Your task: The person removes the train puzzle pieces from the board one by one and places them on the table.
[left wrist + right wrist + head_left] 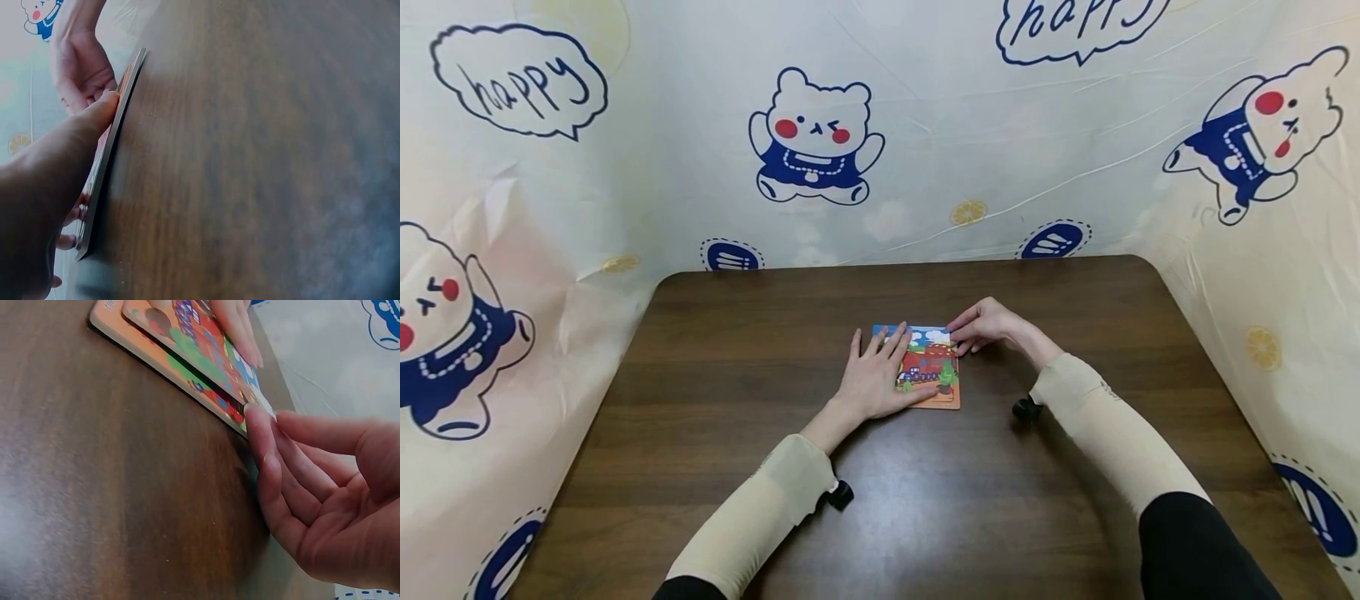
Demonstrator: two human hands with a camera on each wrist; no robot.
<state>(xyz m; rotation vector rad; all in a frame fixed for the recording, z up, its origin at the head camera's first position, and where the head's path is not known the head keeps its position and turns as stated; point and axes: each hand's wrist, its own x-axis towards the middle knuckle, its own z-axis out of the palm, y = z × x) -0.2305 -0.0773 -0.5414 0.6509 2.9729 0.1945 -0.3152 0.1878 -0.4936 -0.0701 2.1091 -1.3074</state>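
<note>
A small square board (934, 362) with a bright train picture, blue sky and an orange border lies on the table. My left hand (876, 382) rests on its left part with fingers spread, hiding that side. My right hand (988, 323) pinches the far right corner between thumb and fingertips. Seen from the right wrist, the picture board (215, 356) has an upper layer set back from a lower orange-edged one. In the left wrist view the board's edge (128, 94) shows side-on, with my left thumb (107, 107) on top.
The brown wooden table (737, 358) has rounded far corners. A pale cloth (925, 125) printed with bears and the word "happy" hangs behind and along both sides. Small black devices sit at both wrists, near the sleeve cuffs.
</note>
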